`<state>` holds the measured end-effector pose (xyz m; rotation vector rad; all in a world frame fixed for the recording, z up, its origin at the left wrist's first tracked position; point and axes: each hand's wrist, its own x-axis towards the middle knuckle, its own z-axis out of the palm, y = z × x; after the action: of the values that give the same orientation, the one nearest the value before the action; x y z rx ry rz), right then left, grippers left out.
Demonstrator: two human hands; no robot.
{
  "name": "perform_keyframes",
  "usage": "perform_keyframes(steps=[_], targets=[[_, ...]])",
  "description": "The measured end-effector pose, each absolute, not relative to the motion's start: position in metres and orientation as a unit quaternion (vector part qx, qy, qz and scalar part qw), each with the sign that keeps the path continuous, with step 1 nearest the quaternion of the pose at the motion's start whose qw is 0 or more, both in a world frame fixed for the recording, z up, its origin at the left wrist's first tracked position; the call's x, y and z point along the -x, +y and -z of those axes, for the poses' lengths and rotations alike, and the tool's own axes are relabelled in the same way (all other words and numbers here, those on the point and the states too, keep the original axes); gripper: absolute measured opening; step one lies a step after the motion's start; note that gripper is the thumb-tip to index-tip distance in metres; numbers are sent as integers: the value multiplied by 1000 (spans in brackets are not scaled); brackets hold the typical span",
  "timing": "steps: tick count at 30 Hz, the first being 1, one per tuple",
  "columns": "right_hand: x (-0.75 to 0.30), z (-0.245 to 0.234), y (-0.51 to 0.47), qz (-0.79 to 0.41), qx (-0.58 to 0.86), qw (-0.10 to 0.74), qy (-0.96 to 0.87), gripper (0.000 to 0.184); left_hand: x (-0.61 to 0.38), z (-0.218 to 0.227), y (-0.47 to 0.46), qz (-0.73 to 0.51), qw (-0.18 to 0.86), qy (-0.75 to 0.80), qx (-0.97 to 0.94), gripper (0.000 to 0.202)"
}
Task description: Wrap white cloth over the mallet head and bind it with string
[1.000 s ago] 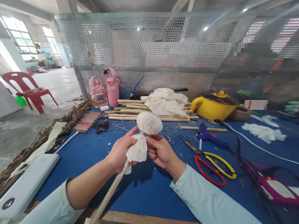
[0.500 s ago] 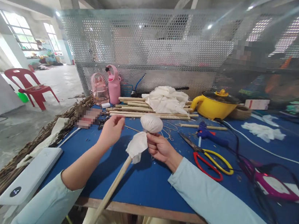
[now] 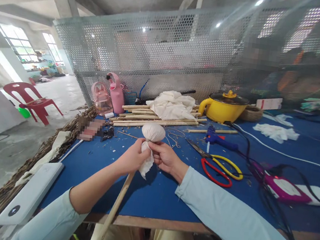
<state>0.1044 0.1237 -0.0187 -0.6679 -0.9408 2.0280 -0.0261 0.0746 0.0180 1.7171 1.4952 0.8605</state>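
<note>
A wooden stick leans up over the table's front edge, its far end topped by a round ball wrapped in white cloth. Below the ball the cloth is gathered into a neck, and its loose tail hangs down over the stick. My left hand is closed around the cloth just under the ball, from the left. From the right, my right hand pinches at the same neck with thumb and fingers. Whether a tie or thread sits between the fingertips is hidden.
Scissors with red and yellow handles lie right of my hands, near a blue glue gun. Behind are several wooden sticks, a white cloth heap and a yellow electric pot. A white power bank lies at left.
My left hand has come down and right from above the table and taken hold of the cloth under the ball. My right hand stays at the neck. The view has shifted slightly.
</note>
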Motion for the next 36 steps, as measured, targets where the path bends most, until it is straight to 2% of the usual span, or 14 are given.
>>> perform_keyframes(steps=[5, 13, 18, 23, 26, 31, 34, 36], targets=[[-102, 19, 120, -793, 275, 394, -375, 40, 20, -8, 78, -312, 275, 619, -666, 42], [-97, 20, 115, -789, 294, 394, -368, 39, 28, 4, 83, -316, 280, 578, -699, 31], [-96, 19, 115, -790, 298, 395, -362, 37, 32, 1, 79, -302, 428, 536, -662, 23], [-97, 17, 115, -789, 300, 392, -366, 37, 35, 2, 74, -371, 421, 529, -637, 34], [-98, 16, 115, -790, 290, 402, -361, 37, 33, 3, 74, -409, 481, 561, -535, 43], [-102, 15, 118, -785, 290, 417, -356, 36, 33, 1, 78, -445, 550, 540, -456, 33], [-101, 17, 119, -783, 301, 416, -350, 36, 37, 2, 81, -454, 512, 542, -487, 36], [-100, 19, 119, -785, 308, 411, -347, 34, 38, 3, 80, -466, 410, 563, -546, 30]])
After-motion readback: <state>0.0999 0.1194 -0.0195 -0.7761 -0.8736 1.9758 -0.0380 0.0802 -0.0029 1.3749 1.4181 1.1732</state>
